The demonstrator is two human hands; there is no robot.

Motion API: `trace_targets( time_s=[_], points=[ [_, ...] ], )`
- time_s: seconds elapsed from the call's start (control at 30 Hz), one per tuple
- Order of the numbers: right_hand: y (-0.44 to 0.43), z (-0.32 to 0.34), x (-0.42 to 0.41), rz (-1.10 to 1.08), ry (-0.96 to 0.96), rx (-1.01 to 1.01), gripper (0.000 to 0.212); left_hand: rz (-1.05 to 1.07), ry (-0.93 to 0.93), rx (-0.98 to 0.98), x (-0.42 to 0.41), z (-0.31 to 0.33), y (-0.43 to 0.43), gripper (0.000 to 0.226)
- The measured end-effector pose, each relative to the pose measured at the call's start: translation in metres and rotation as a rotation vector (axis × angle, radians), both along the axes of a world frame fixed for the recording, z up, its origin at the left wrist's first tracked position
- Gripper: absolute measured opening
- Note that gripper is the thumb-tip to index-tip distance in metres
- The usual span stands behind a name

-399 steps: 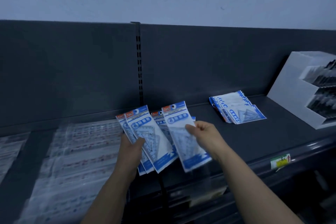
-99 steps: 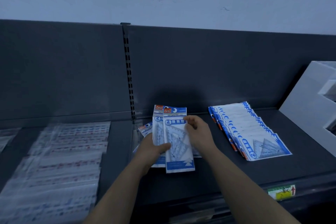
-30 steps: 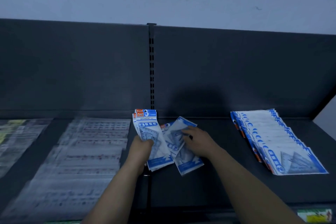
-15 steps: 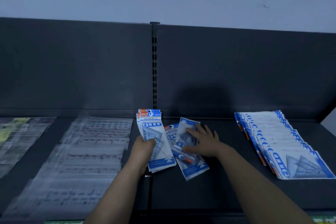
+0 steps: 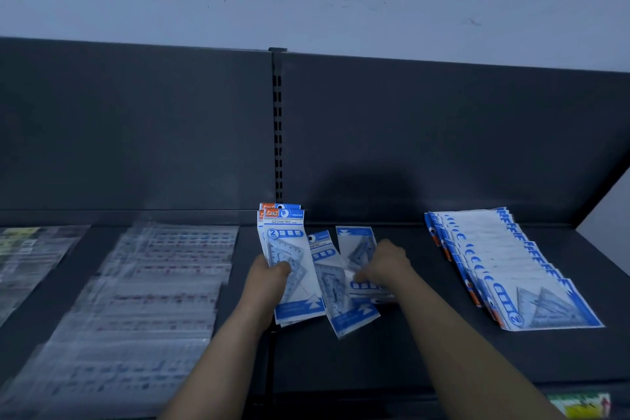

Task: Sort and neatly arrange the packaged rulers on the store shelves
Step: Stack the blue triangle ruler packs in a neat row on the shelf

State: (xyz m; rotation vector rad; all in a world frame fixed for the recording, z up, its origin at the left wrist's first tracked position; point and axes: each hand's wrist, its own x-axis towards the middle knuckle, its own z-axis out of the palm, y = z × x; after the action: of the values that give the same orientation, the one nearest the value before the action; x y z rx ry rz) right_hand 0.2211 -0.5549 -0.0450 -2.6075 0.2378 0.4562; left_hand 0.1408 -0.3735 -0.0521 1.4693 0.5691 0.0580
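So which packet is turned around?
The packet under the right hand: its arrow band lies at the far end, unlike the neighbouring packet and the left hand's stack.

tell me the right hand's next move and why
Probably turn the upside-down pack end for end and add it to the bundle in the left hand: the right hand grips it with its header toward the person, while the bundle's headers point away.

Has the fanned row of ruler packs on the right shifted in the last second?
No. The fanned row lies just as far right of the slotted upright as before.
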Motion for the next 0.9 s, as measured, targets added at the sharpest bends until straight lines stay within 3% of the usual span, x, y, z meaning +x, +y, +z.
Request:
trace_targets(
  time_s=[0.07,0.23,0.37,0.47,0.63,0.73,0.83,0.9],
  points=[
    [-0.006,0.005,0.0,-0.031,0.031,0.041,0.051,-0.009,0.001,-0.013,-0.001,0.0,-0.002,0.014],
    [-0.014,0.004,-0.008,0.025,0.046,0.091,0.027,-0.031,-0.007,-0.03,-0.007,-0.003,-0.006,0.017],
    [-0.027,0.003,-0.016,-0.097,-0.13,0.49,0.016,0.014,-0.023,-0.037,-0.009,-0.006,0.001,0.019],
    [-0.035,0.021,-0.021,0.021,-0.144,0.655,0.02,0.027,-0.042,-0.039,-0.008,-0.004,0.004,0.021],
    [-0.036,0.037,-0.025,0.345,0.058,0.382,0.014,-0.022,-0.057,-0.213,-0.005,0.006,0.006,0.023],
    [-0.033,0.04,-0.027,0.419,0.144,0.32,0.018,-0.063,-0.086,-0.156,-0.004,0.006,0.005,0.016],
    [-0.033,0.031,-0.027,0.19,-0.083,0.456,0.022,0.026,-0.116,-0.115,-0.001,0.0,0.006,0.019],
    [-0.037,0.019,-0.027,-0.039,-0.166,0.659,0.034,0.142,-0.172,-0.143,0.0,-0.001,0.009,0.021]
  ],
)
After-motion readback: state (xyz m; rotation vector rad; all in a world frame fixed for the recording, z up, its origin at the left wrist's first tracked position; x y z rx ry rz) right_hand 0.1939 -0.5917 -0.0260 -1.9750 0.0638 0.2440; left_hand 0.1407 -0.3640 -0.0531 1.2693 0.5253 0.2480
